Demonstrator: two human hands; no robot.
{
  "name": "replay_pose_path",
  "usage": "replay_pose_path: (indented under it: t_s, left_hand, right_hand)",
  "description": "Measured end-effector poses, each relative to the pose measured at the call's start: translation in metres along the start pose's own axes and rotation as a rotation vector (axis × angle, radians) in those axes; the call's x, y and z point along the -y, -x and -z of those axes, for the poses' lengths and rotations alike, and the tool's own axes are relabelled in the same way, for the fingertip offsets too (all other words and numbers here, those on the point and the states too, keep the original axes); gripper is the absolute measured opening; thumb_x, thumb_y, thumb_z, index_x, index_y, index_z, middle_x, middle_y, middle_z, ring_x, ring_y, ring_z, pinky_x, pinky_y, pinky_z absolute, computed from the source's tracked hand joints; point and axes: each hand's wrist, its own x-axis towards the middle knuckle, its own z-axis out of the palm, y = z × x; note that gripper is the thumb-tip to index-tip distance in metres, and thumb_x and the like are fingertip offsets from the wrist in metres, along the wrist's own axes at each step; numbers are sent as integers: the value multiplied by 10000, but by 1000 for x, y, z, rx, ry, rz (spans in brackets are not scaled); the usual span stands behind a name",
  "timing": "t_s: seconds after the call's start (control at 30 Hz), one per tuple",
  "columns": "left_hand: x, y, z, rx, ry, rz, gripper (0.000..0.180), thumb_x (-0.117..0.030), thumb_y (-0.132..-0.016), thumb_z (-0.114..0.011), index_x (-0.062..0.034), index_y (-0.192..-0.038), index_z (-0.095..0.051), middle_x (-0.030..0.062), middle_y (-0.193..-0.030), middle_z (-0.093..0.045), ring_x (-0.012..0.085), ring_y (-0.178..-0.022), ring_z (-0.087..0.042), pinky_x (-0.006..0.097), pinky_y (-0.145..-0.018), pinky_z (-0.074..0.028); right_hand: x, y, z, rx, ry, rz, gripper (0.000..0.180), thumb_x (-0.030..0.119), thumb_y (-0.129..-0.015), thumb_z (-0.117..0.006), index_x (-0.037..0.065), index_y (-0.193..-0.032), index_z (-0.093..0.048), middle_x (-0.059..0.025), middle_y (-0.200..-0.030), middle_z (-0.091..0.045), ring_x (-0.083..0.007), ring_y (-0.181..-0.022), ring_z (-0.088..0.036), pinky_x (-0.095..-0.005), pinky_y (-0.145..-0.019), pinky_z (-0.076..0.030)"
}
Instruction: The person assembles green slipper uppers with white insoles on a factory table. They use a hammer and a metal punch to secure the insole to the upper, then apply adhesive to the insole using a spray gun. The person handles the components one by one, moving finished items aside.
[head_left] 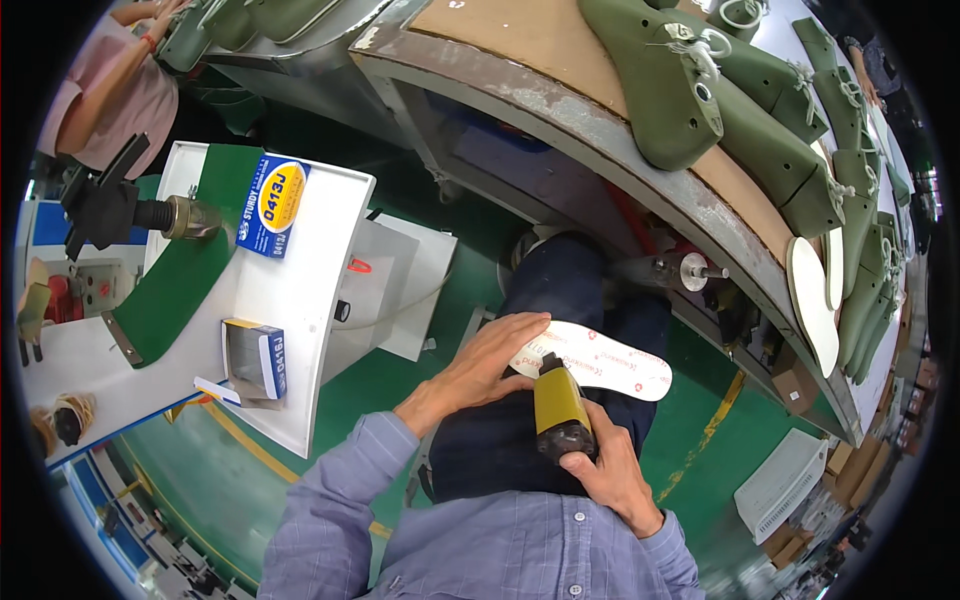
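Observation:
A white insole board [625, 366] with red print lies over my lap, above my dark trousers. My left hand [482, 364] holds its left end, fingers stretched over the top and thumb at the near edge. My right hand [617, 470] is wrapped around a yellow and black staple gun [558, 405]. The narrow black nose of the tool reaches over the near edge of the insole board, close to my left thumb. Whether the nose touches the board I cannot tell. Part of my right hand's grip is hidden behind the tool.
Green shoe lasts [660, 105] crowd the bench [500, 50] ahead and right, beside white insole boards [808, 300]. A metal post [672, 270] juts out below the bench edge. At left, a white table [338, 235] carries two blue boxes [272, 205]. Another person [105, 95] works at far left.

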Motion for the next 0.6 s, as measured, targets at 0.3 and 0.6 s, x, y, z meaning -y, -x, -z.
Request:
replay_pose_path:
  t_s: [0.3, 0.6]
  left_hand:
    - [-17, -17, 11, 130, -78, 100, 935, -163, -780, -872, -1, -1553, -371, 227, -1518, -481, 397, -1400, -463, 474, -1188, -356]
    - [-42, -62, -23, 255, -541, -91, 977, -433, -766, -841, 53, -1502, -420, 236, -1345, -558, 383, -1260, -530, 513, -1126, -372]
  right_hand:
    - [-12, 28, 35, 144, -65, -11, 973, 747, -838, -689, -37, -1395, -543, -233, -1019, -740, -412, -973, -741, -447, -862, -561]
    - [-28, 48, 14, -108, 549, -171, 854, 552, -799, -828, -26, -1375, -575, -266, -1010, -743, -409, -919, -743, -489, -804, -581]
